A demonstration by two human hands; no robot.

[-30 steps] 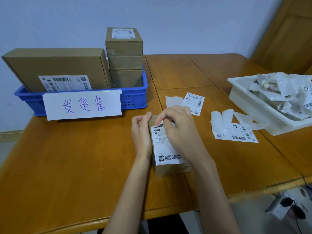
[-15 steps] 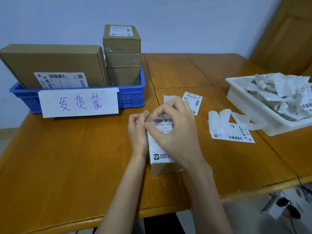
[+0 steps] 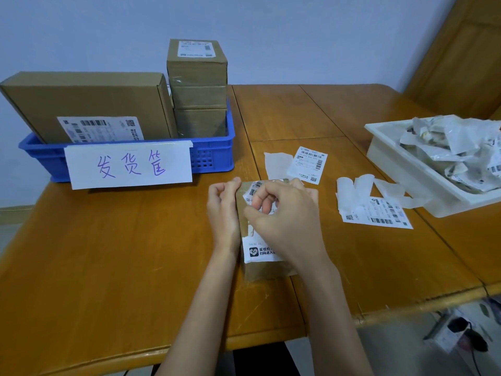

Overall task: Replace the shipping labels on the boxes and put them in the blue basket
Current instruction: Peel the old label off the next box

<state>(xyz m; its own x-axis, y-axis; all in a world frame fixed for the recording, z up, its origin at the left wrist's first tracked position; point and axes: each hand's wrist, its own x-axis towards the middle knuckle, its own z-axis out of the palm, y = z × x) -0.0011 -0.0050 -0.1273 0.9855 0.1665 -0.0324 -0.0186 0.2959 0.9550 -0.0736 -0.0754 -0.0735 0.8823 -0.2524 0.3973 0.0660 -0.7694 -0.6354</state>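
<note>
Two wooden tables (image 3: 108,253) abutting; pale-blue wall (image 3: 271,36).

- Soft, even indoor light, moderately bright, no hard shadows on the wooden table (image 3: 108,253).
- Faint shadow sits under the blue basket (image 3: 211,156) and below both forearms.
- Mild sheen on the tabletop near its front edge.
- Wide-angle bend curves the table edges.
- Lower right corner looks smeared; label print is soft.
</note>
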